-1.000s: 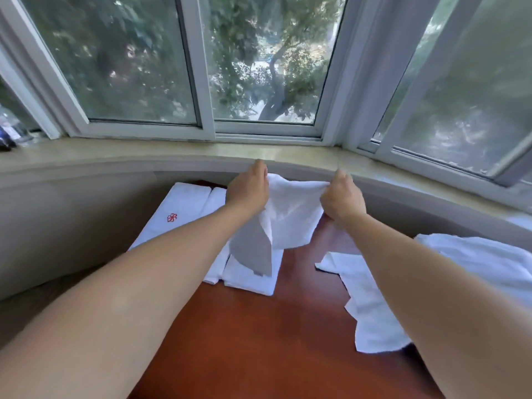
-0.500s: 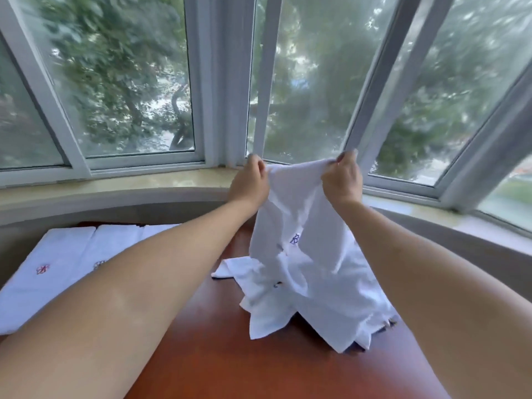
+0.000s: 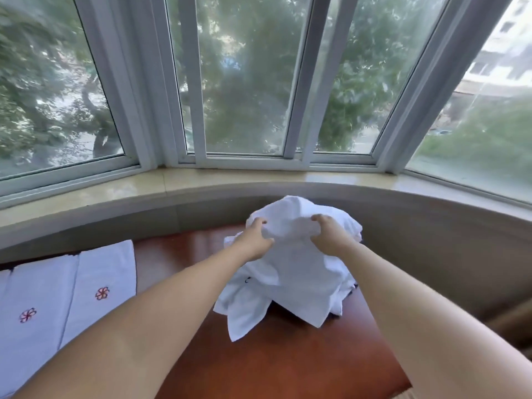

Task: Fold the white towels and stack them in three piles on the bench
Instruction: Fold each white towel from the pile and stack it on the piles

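Observation:
A loose heap of white towels (image 3: pixel 290 286) lies on the reddish-brown bench (image 3: pixel 273 367), toward the curved back wall. My left hand (image 3: pixel 254 240) and my right hand (image 3: pixel 328 234) both grip the top white towel (image 3: pixel 290 217) of the heap, bunching its cloth between curled fingers. At the left of the bench lie folded white towels (image 3: pixel 103 286) side by side, each with a small red emblem; a second one (image 3: pixel 31 315) is nearer the left edge.
A curved beige wall (image 3: pixel 431 249) and stone window sill (image 3: pixel 230 180) run behind the bench. Large windows (image 3: pixel 244 82) rise above the sill. Bare bench surface shows between the folded towels and the heap, and in front of the heap.
The view has swung right, so the folded towels sit further left. My hands have come down from holding a towel stretched up to gripping cloth on top of the heap.

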Demonstrator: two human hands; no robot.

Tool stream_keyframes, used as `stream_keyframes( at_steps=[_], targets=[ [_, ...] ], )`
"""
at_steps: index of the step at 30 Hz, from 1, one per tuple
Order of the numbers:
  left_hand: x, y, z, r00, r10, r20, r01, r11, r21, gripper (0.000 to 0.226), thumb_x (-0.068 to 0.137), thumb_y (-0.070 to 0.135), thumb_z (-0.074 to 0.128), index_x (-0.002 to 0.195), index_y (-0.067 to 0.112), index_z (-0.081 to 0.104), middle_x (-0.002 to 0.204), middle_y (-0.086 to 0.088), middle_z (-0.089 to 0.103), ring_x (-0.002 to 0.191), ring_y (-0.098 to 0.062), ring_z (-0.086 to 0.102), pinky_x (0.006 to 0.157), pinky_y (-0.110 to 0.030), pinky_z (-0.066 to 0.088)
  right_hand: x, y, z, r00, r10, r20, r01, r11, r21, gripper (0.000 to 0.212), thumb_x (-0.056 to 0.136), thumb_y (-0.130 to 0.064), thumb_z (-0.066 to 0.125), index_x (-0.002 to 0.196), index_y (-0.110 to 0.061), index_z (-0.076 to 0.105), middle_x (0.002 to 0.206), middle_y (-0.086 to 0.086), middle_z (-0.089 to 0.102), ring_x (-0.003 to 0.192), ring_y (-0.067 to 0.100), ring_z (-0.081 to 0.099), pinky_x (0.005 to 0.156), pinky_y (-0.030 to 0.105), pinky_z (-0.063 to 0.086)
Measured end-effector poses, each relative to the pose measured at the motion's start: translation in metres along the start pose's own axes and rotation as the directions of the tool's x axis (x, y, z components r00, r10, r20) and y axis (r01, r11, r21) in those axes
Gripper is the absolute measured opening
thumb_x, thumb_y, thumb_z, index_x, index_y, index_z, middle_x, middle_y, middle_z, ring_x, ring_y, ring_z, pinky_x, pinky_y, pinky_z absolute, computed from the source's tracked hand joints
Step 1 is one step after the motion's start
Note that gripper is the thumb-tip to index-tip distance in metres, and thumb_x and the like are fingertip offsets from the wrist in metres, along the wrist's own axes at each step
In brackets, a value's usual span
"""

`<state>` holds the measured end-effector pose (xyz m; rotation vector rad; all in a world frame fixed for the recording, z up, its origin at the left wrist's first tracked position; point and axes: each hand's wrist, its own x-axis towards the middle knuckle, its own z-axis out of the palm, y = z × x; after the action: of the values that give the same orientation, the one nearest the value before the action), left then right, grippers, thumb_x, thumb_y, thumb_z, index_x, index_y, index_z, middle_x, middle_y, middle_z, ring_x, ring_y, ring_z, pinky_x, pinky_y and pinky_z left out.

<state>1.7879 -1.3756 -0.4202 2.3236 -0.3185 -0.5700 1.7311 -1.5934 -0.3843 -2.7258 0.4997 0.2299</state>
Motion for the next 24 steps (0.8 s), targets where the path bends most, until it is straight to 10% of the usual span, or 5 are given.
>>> stream_keyframes(
  at_steps=[12,20,24],
  targets=[
    [0.013,-0.020,0.012,0.999,0.051,0.018,-0.052,0.995,0.085,0.063,0.097,0.040,0.055,0.155,0.032,0.033,0.157,0.003,0.039,0.131,-0.020,0.047,0.088,-0.026,0.036,0.000,0.003,0.022,0.998,-0.021,0.052,0.023,0.999,-0.045,0.063,0.096,-0.023,0.054,0.155,-0.034,0.036,0.161,-0.006,0.033,0.132,0.022,0.052,0.083,0.029,0.039],
    [0.033,0.002,0.036,0.999,-0.038,-0.025,0.041,0.995,0.093,0.061,0.094,0.047,0.053,0.152,0.036,0.036,0.142,0.003,0.051,0.097,-0.013,0.039,0.076,-0.025,0.037,0.035,0.027,0.010,0.988,-0.138,0.073,0.139,0.990,-0.019,0.056,0.095,-0.020,0.056,0.149,-0.030,0.045,0.158,-0.007,0.035,0.118,0.024,0.060,0.087,0.032,0.046],
    [0.040,0.024,0.064,0.973,-0.222,-0.056,0.206,0.956,-0.211,0.050,0.092,0.037,0.059,0.139,0.030,0.044,0.115,0.006,0.056,0.096,-0.014,0.055,0.079,-0.027,0.050,0.059,0.049,0.004,0.967,-0.241,0.076,0.249,0.963,-0.106,0.061,0.094,-0.017,0.055,0.151,-0.030,0.042,0.156,-0.005,0.038,0.127,0.025,0.053,0.090,0.035,0.049]
  ],
)
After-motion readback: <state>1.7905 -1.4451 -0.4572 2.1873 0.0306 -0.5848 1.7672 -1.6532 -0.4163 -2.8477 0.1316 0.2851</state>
